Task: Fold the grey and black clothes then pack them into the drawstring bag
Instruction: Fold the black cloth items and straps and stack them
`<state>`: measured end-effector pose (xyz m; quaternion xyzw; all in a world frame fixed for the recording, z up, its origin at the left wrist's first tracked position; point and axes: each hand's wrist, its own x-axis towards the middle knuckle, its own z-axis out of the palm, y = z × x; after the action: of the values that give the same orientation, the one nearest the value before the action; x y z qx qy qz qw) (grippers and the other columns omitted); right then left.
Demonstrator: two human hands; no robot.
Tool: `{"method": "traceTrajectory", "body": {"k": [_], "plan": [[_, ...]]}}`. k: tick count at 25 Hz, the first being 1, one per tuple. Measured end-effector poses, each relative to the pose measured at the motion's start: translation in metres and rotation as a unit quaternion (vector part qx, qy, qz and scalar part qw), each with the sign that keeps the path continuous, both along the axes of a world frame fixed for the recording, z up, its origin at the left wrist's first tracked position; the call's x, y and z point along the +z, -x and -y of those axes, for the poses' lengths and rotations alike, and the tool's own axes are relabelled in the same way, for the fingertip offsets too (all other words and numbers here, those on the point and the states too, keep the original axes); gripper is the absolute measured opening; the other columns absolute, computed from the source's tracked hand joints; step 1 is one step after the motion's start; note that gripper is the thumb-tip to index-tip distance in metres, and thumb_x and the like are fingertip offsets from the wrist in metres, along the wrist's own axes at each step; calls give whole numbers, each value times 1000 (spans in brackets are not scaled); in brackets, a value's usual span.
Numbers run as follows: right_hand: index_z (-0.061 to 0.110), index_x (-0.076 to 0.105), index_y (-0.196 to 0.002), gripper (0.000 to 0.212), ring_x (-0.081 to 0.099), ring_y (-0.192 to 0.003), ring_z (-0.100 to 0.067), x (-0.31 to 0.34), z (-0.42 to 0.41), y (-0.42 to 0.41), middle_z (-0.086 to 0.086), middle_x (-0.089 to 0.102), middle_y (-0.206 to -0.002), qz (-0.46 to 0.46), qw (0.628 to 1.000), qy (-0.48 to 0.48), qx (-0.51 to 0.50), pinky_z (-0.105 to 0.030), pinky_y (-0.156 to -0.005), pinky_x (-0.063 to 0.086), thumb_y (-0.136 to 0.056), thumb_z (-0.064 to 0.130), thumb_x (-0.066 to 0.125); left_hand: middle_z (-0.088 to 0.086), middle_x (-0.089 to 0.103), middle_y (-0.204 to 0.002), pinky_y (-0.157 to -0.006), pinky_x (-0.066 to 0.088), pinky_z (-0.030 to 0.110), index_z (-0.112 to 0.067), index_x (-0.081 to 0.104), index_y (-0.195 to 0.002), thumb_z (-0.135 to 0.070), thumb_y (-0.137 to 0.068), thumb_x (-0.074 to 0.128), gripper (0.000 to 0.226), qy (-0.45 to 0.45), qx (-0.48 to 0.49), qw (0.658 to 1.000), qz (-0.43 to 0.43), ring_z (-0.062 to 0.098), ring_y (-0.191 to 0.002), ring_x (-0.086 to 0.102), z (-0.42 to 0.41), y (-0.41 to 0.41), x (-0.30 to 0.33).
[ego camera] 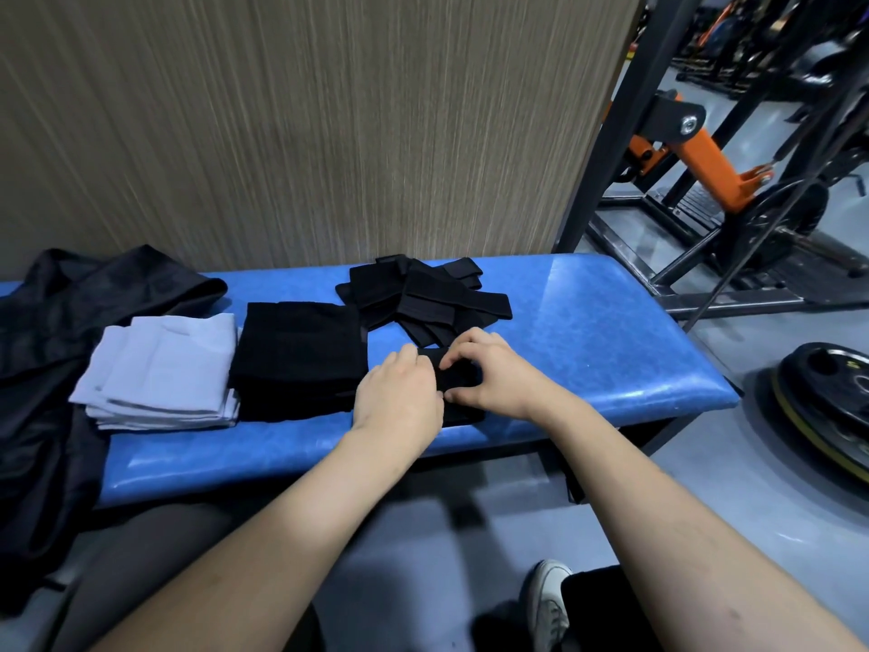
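- Both hands' fingers are curling onto a small black piece (463, 383) on the blue bench (611, 350); left hand (399, 397) pressing, right hand (489, 374) pinching, seemingly mid-fold.
- Folded grey stack (160, 369) and black stack (296, 360) are lying alongside.
- Black strips (423, 294) are waiting unfolded; the dark fabric (56, 369), possibly the bag, is sitting unpacked.

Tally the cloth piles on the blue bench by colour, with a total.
Grey: 1, the folded grey stack.
Black: 4, the folded black stack, the loose black pile behind it, the black piece both hands work on, and the dark bag at the left end.
Total: 5.
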<state>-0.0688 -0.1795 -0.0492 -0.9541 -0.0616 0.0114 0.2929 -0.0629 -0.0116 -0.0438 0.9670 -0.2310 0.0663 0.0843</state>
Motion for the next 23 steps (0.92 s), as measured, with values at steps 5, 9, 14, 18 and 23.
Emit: {"method": "traceTrajectory", "body": {"k": [5, 9, 14, 18, 23], "plan": [[19, 71, -111, 34, 49, -109, -14, -4, 3, -2, 5, 53, -115, 4, 999, -43, 26, -25, -96, 41, -78, 17, 81, 3, 43, -126, -93, 37, 31, -14, 44, -134, -16, -94, 52, 41, -33, -40, 998, 44, 24, -117, 43, 8, 1, 2], [21, 71, -108, 30, 56, -97, -12, 4, 3, -6, 0, 57, -113, 1, 993, -119, 5, -15, -86, 44, -81, 11, 77, 2, 51, -121, -96, 36, 30, -18, 54, -125, -16, -92, 51, 34, -31, -43, 998, 20, 24, -115, 45, 6, -8, 13], [21, 70, -101, 13, 61, -88, -12, 9, 31, -23, 4, 65, -104, 60, 987, -104, -105, -23, -81, 47, -88, 20, 68, 1, 58, -112, -88, 46, 37, -21, 58, -113, -25, -89, 57, 24, 125, 42, 989, -69, 24, -109, 53, 3, -68, 42], [23, 62, -117, 30, 55, -100, -14, -1, 41, -45, 5, 60, -112, 94, 981, -29, -169, -35, -92, 48, -89, 27, 67, 6, 55, -123, -82, 41, 37, -18, 46, -131, -36, -91, 60, 46, 69, 87, 988, -108, 29, -115, 52, 20, -104, 39], [22, 49, -136, 51, 45, -113, -23, -10, 34, -75, 2, 55, -132, 98, 981, 5, -170, -40, -102, 40, -88, 31, 66, 7, 61, -120, -87, 44, 41, -18, 44, -129, -46, -87, 63, 53, 40, 113, 989, -88, 30, -116, 53, 36, -127, 29]]}}
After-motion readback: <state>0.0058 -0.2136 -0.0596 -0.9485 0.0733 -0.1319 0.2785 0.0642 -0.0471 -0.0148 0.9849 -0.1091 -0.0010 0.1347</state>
